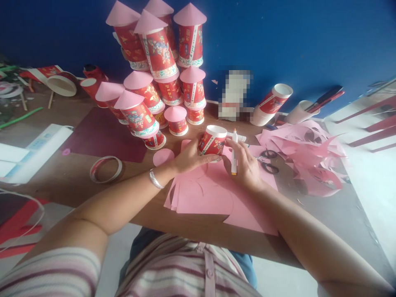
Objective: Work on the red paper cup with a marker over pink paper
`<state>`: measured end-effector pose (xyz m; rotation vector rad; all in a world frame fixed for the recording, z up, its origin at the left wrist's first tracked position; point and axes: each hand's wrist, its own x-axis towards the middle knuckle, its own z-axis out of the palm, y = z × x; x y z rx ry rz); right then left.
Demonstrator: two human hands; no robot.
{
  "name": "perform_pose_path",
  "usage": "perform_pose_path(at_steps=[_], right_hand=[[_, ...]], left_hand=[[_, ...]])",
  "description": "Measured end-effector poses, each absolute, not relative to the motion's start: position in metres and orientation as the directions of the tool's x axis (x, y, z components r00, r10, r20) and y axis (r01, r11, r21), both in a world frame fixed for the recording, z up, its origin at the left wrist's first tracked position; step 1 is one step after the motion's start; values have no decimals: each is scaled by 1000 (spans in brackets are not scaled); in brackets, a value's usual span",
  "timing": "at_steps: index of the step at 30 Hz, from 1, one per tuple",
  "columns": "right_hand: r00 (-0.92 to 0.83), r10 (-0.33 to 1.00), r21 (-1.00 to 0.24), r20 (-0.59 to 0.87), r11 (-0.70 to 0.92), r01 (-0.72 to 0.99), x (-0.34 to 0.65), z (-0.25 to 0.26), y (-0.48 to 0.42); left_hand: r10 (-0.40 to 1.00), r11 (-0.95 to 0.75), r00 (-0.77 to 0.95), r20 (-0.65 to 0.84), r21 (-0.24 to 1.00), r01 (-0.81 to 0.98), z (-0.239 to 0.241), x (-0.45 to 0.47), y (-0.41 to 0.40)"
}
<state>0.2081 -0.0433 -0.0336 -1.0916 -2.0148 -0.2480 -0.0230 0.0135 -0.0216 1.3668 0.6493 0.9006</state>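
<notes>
My left hand is wrapped round a red printed paper cup, which stands mouth up with a white rim. In my right hand a white marker with orange ends is gripped upright, and the fingertips come close to the cup's right side; whether they touch it I cannot tell. Below both hands lie pink paper sheets with circle outlines. A pink paper disc rests left of the cup, and black-handled scissors lie just right of my right hand.
Stacked red cups with pink cone roofs rise at the back left against a blue wall. Pink paper scraps, a pen cup and stacked cups are on the right. A tape roll lies on the left.
</notes>
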Motion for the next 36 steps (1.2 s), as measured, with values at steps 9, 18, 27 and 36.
perform_pose_path(at_steps=[9, 18, 27, 36], right_hand=[[-299, 640, -228, 708, 608, 761, 210, -32, -43], [-252, 630, -254, 735, 600, 759, 211, -28, -41], [-259, 449, -196, 855, 743, 640, 217, -11, -51], [-331, 424, -163, 843, 787, 595, 208, -2, -59]], left_hand=[[792, -65, 602, 97, 995, -75, -12, -24, 12], [771, -20, 627, 110, 989, -150, -11, -24, 8], [860, -66, 509, 38, 997, 37, -14, -25, 12], [847, -134, 525, 86, 989, 54, -24, -24, 14]])
